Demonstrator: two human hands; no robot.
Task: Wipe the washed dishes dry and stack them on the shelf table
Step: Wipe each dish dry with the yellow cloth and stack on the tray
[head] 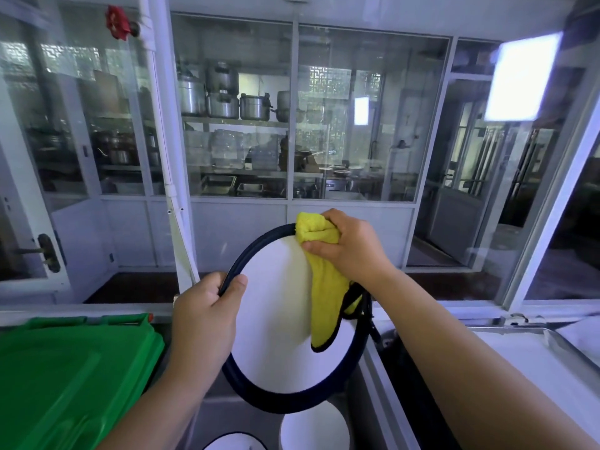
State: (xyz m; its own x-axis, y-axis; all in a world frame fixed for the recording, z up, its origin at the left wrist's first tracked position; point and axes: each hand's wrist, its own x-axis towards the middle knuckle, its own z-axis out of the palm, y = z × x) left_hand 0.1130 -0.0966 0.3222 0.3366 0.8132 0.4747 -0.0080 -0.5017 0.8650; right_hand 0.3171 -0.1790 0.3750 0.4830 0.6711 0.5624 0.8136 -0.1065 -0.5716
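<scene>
**A:** Surface and room to be entered?

**B:** Table (526, 344), right: pale top, steel edge, partly crossed by the right forearm. The room is closed off ahead by a glass wall (357, 125) in white frames, with dark floor seen at its foot.

**A:** What is listed behind the glass?

**B:** Pots (224, 102), steel, stacked on a shelf; trays (217, 185) lower down. A white pipe (159, 125) is run down before the glass, with a red valve (117, 22) near its top.

**A:** Nearer items?

**B:** Bin lid (71, 368), green, lower left. White dishes (314, 428) are seen below the plate at the bottom edge; what carries them cannot be told.

**A:** The task's thing?

**B:** Plate (276, 319), white, dark rim: held up on edge mid-view, between bin lid and table. Its left rim is clamped by the left grip (204, 313), thumb laid on the face. Cloth (324, 287), yellow: bunched in the right grip (347, 245), which is closed round it and pressed to the upper right rim. The cloth's tail is hung across the face, and part of the right rim is hidden by it.
</scene>
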